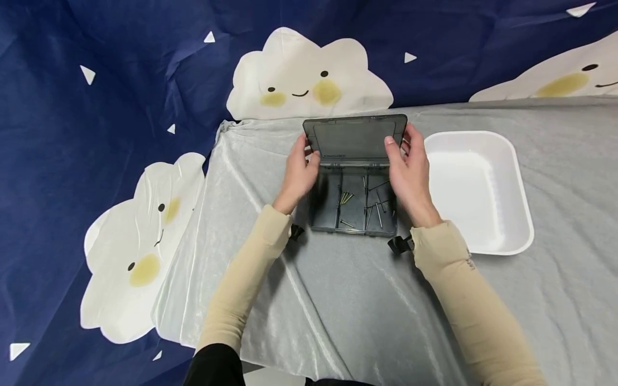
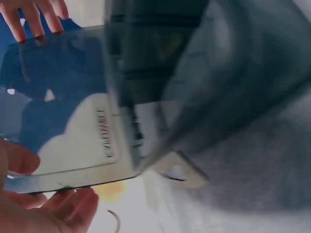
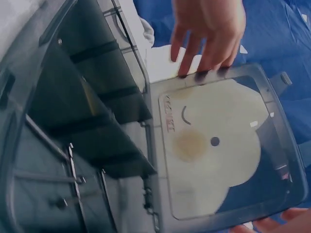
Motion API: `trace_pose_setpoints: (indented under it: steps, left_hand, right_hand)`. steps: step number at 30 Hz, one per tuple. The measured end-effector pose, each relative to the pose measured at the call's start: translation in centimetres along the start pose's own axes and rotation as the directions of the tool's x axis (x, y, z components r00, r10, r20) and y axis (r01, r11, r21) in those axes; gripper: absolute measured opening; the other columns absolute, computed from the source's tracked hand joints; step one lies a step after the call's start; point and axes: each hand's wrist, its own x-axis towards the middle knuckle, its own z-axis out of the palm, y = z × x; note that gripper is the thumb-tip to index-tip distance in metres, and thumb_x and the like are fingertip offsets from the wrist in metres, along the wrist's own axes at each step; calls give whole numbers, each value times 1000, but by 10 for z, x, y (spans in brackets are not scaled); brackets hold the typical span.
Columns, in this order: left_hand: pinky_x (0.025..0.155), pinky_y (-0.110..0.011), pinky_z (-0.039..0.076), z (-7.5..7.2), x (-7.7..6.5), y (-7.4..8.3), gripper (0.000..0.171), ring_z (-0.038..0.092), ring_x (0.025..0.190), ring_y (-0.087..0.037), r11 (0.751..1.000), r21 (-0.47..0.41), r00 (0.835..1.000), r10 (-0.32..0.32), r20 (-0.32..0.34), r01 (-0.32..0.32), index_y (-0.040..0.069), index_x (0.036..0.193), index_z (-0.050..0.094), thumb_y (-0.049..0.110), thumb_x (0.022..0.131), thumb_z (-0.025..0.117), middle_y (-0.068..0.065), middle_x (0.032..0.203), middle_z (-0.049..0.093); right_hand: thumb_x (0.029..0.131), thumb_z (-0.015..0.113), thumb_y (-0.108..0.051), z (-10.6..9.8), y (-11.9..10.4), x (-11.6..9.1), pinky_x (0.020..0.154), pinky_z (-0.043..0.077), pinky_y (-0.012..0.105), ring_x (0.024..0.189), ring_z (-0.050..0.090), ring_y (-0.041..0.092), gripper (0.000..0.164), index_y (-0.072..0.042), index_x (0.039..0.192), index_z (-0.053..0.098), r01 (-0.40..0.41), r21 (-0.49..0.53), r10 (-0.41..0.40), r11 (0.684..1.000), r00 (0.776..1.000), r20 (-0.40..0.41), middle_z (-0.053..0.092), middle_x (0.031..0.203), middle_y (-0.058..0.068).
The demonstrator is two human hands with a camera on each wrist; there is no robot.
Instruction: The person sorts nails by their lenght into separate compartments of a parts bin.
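A translucent grey compartment box point(image 1: 324, 214) lies on the cloth with its hinged lid point(image 1: 354, 140) raised at the far side. My left hand point(image 1: 300, 172) grips the lid's left edge, thumb on the near face. On the opposite edge, my right hand point(image 1: 410, 174) pinches the lid between thumb and fingers. Brass-coloured screws point(image 1: 346, 198) lie in the middle section; longer silver screws or nails point(image 1: 379, 215) are scattered in the right one. In the right wrist view, dividers point(image 3: 116, 136) stand between the sections. Blur hides the box's contents in the left wrist view.
A white plastic tub point(image 1: 475, 187) stands to the right of the box, close to my right hand. Wrinkled grey cloth point(image 1: 347, 300) covers the table. Behind it hangs a dark blue fabric point(image 1: 159, 43) with smiling clouds.
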Motion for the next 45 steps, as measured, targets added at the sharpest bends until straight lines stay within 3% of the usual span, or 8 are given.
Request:
trace_pose_setpoints:
  steps: [6, 11, 16, 21, 26, 33, 40, 45]
  left_hand:
    - [94, -33, 53, -13, -8, 6, 42, 60, 117, -26, 991, -74, 990, 101, -99, -108, 10, 142, 44, 11, 100, 49, -13, 132, 56]
    - [92, -40, 53, -24, -18, -4, 33, 60, 113, -29, 960, -88, 963, 261, -66, -266, 3, 132, 55, 6, 100, 50, -17, 126, 61]
    - [93, -33, 51, -30, -34, -17, 26, 61, 110, -23, 896, -4, 896, 443, -9, -443, 3, 121, 64, 6, 97, 55, -12, 117, 67]
    - [105, -34, 45, -37, -50, -23, 27, 59, 118, -24, 817, 86, 820, 559, 125, -570, 4, 121, 65, 7, 95, 57, -11, 122, 65]
    - [109, -37, 42, -41, -64, -26, 30, 54, 125, -26, 767, 153, 770, 567, 293, -623, 4, 124, 63, 11, 95, 57, -14, 129, 60]
    - [111, -38, 40, -38, -75, -23, 33, 51, 129, -29, 765, 199, 761, 501, 412, -612, 5, 121, 65, 9, 89, 60, -12, 131, 59]
    - [112, -41, 40, -27, -84, -29, 43, 45, 135, -29, 702, 303, 732, 452, 510, -645, 9, 127, 62, 10, 84, 64, -11, 139, 53]
    - [114, -40, 37, -20, -90, -34, 44, 41, 138, -31, 693, 313, 717, 422, 555, -650, 9, 128, 60, 12, 85, 60, -13, 143, 48]
  right_hand:
    - [101, 48, -29, -11, -4, -10, 109, 43, 39, 132, 47, 28, 52, -10, 148, 36, 163, -106, -159, 981, 986, 44, 46, 144, 15]
    - [100, 53, -26, -18, 2, -17, 100, 50, 40, 114, 59, 26, 37, -4, 129, 59, 331, -218, -317, 918, 943, 97, 61, 123, 15]
    - [98, 59, -21, -26, 10, -27, 98, 49, 28, 109, 61, 24, 27, -5, 118, 67, 426, -261, -398, 866, 904, 158, 66, 115, 11]
    - [92, 66, -9, -36, 19, -38, 100, 44, 38, 116, 59, 28, 23, -6, 115, 69, 536, -260, -475, 803, 840, 264, 66, 119, 11]
    - [83, 73, -1, -44, 29, -47, 100, 44, 40, 116, 58, 29, 28, -3, 111, 70, 636, -252, -532, 730, 759, 375, 65, 119, 13]
    - [76, 79, -2, -48, 43, -57, 96, 45, 40, 113, 56, 33, 29, 1, 104, 71, 732, -278, -565, 623, 666, 488, 64, 115, 15]
    - [74, 81, -5, -50, 54, -65, 97, 44, 42, 115, 53, 34, 29, 1, 101, 71, 762, -290, -552, 578, 628, 548, 61, 115, 17]
    - [77, 79, -7, -50, 59, -70, 95, 47, 44, 112, 54, 34, 25, 1, 99, 71, 773, -323, -525, 545, 616, 587, 61, 114, 17]
